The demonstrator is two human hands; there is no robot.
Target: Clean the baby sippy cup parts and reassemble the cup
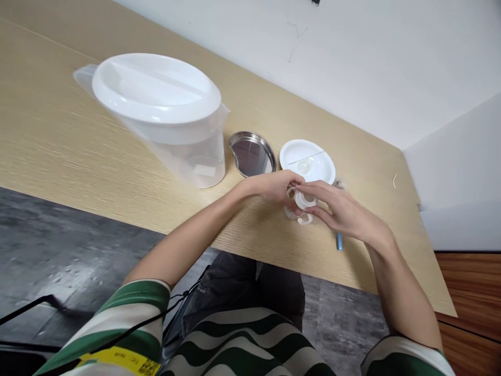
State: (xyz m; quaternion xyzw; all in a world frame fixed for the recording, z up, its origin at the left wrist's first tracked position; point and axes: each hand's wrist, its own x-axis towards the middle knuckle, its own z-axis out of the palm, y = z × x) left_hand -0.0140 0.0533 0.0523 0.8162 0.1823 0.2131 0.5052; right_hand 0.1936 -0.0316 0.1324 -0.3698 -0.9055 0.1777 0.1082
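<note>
My left hand [274, 188] is closed around a small translucent white plastic piece [306, 200] with round, ring-like parts. The fingertips of my right hand [338, 211] pinch the same piece from the other side. A white curved, open loop [305, 219] shows just below the fingers; I cannot tell whether it is joined to the piece. Just beyond my hands lies a shallow white oval dish [289, 151] with a thin rod across it and a small clear round item inside. My left wrist is near a shiny metal kidney dish [252, 156].
A large clear plastic container [207, 156] with a white lid [156, 86] stands at the left, with clear plastic sheeting around it. A blue stick-like item [339, 242] lies partly under my right hand. A thin white strip [394, 180] rests on the wooden table [250, 235] toward the right.
</note>
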